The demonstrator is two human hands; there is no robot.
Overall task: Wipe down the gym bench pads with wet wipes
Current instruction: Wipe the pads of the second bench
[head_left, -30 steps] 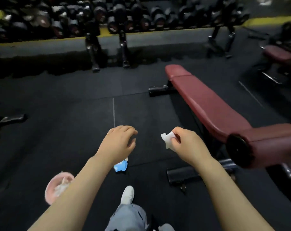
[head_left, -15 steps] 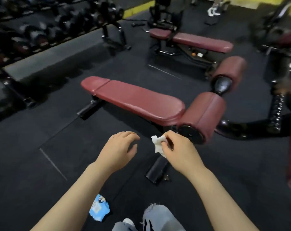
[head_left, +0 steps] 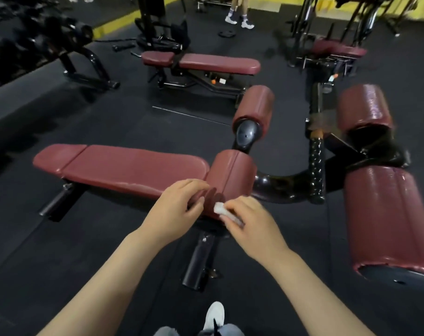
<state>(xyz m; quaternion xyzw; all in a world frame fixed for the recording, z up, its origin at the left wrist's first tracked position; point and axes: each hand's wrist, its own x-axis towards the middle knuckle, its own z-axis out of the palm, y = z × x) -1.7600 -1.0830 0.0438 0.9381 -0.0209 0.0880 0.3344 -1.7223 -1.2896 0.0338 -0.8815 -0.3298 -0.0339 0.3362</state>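
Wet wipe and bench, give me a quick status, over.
Right hand pinches wet wipe against roller pad. Left hand curled over the bench pad end. Nothing in the way.

arms: bare, no sleeves, both forearms uncovered
legs: light grey trousers
foot: white shoe, dark laces

Maroon bench pads, white wipe, black floor
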